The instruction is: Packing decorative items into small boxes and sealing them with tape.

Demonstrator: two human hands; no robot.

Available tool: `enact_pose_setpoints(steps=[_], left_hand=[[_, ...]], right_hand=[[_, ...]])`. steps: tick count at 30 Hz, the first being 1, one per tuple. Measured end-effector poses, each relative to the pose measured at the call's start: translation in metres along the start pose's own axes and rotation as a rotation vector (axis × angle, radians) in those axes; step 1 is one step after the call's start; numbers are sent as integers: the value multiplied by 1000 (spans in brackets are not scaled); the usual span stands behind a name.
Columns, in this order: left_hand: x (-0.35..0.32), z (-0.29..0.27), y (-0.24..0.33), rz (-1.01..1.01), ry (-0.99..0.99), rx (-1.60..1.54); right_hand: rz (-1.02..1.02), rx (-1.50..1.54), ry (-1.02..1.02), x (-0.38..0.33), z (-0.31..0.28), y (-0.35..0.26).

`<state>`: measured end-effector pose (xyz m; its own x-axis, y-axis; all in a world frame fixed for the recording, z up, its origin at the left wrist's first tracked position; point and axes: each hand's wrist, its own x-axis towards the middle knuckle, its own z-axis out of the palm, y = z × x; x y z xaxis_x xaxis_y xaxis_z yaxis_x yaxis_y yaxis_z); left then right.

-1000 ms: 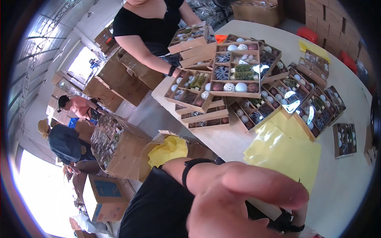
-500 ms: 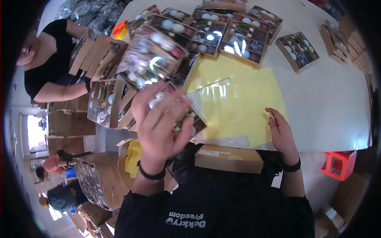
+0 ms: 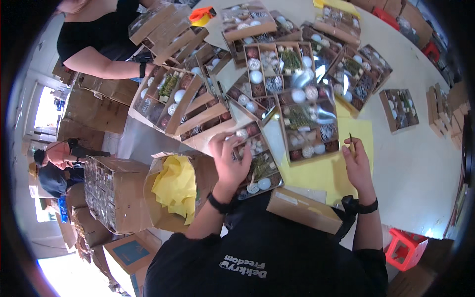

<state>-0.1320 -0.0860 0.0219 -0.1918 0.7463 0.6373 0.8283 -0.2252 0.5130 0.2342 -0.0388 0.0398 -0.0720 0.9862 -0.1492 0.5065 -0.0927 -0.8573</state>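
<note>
My left hand (image 3: 230, 161) is over a shallow cardboard box (image 3: 264, 171) of dried greenery and white, pale blue and brown balls. Its fingers are spread and bent, the tips near a white ball; whether they touch is unclear. In my right hand (image 3: 358, 166) a slim, dark-tipped tool (image 3: 352, 140) is pinched between thumb and fingers, pointing up and away. Its exact kind cannot be made out. Between the hands, a larger compartment box (image 3: 293, 139) of similar decorations, partly under shiny clear film, lies on yellow sheets (image 3: 354, 129).
More decoration boxes (image 3: 263, 94) crowd the table's far side. A closed cardboard box (image 3: 304, 210) sits against my body. A co-worker's arm (image 3: 106, 67) reaches over boxes at left. An orange-yellow tape dispenser (image 3: 201, 17), a carton with yellow paper (image 3: 174, 190) and a red stool (image 3: 404, 249) are around.
My left hand has lowered from a blurred, raised position to the small box. The larger box now covers part of the formerly bare yellow sheets. My right hand keeps its tool; the view has shifted.
</note>
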Motion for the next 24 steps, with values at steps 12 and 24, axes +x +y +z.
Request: enact_pose_setpoints(steps=[12,24], left_hand=[[-94,-18,-49,-990,-273,-396],[-3,-46,-5,-995,-101,-1038]], right_hand=[[83,-162,-59,51,-7,27],[28,-135,-15,50,0,39]])
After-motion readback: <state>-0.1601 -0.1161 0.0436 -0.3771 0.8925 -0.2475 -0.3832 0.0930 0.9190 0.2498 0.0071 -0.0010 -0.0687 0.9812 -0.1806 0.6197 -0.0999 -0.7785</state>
